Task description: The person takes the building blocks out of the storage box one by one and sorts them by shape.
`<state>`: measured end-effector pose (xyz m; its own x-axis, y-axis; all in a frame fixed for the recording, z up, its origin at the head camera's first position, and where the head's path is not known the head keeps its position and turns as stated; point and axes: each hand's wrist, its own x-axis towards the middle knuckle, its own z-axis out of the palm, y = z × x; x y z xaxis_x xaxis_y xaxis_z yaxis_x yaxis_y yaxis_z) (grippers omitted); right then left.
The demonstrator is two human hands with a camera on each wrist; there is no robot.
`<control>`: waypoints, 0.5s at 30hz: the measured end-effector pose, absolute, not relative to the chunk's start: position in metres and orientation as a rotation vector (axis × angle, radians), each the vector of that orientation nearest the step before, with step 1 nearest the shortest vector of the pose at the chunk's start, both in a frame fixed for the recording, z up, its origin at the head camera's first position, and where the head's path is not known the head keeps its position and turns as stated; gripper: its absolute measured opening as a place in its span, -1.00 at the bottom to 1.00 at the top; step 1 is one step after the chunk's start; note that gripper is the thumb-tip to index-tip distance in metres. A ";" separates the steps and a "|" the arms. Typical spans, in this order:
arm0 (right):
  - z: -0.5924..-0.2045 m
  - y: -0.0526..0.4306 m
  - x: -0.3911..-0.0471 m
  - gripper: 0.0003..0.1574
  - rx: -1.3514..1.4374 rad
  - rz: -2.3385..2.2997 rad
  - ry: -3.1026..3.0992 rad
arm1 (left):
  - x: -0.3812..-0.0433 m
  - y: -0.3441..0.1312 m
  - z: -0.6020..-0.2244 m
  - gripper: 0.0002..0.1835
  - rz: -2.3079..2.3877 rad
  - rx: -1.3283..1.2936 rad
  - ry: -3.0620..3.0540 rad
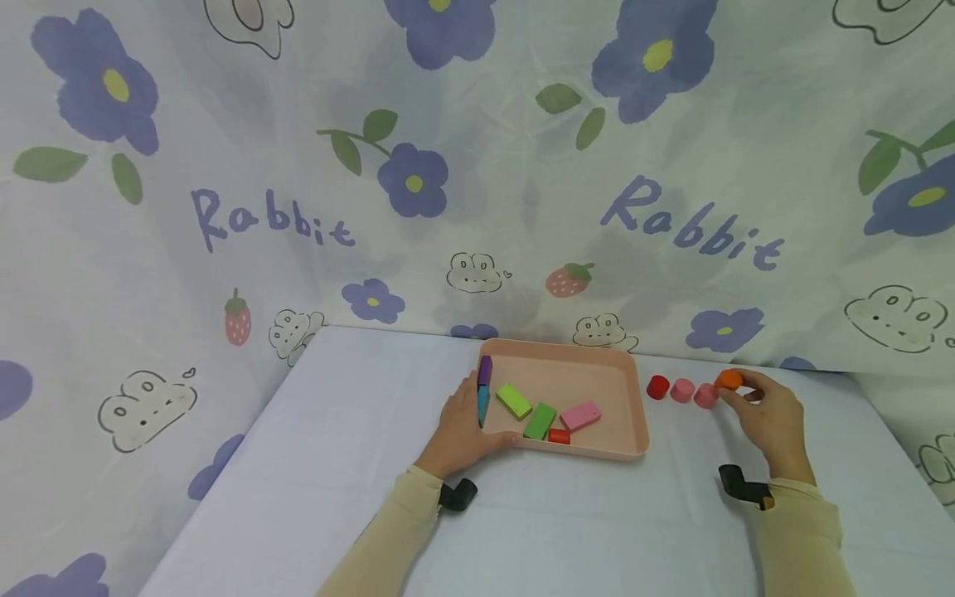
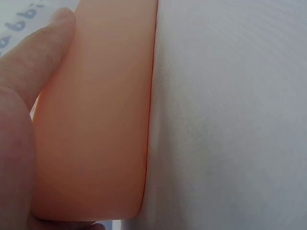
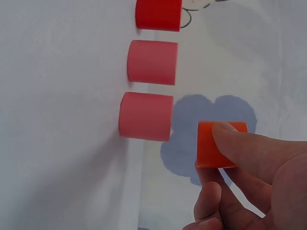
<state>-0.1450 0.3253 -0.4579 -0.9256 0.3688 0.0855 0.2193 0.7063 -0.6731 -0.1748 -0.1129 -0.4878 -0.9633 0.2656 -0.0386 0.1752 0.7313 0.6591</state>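
Observation:
My right hand [image 1: 774, 421] pinches an orange cylinder block [image 3: 207, 146] between thumb and fingers, lifted off the table at the right end of a row. That row has a red cylinder block [image 1: 658, 387], a pink cylinder block [image 1: 682, 390] and another pink cylinder block [image 3: 146, 116], all standing upright and apart. At the peach tray [image 1: 559, 369], my left hand [image 1: 461, 427] grips the near left corner, thumb along the front wall and fingers along the left side. In the left wrist view, the thumb and the tray's outer wall show; most fingers are hidden.
Inside the tray lie a purple block [image 1: 485, 370], a blue block [image 1: 483, 405], a lime block [image 1: 513, 401], a green block [image 1: 540, 421], a pink block [image 1: 580, 416] and a red block [image 1: 559, 436]. A patterned curtain [image 1: 515, 199] hangs behind the white table [image 1: 358, 431].

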 end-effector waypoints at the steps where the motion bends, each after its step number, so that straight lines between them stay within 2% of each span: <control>1: -0.459 0.326 -0.145 -0.29 -0.475 1.030 -2.700 | -0.175 -0.113 -0.488 0.42 1.046 0.359 2.802; 15: -0.474 0.334 -0.149 -0.32 -0.535 1.012 -2.667 | -0.173 -0.113 -0.489 0.42 1.065 0.352 2.794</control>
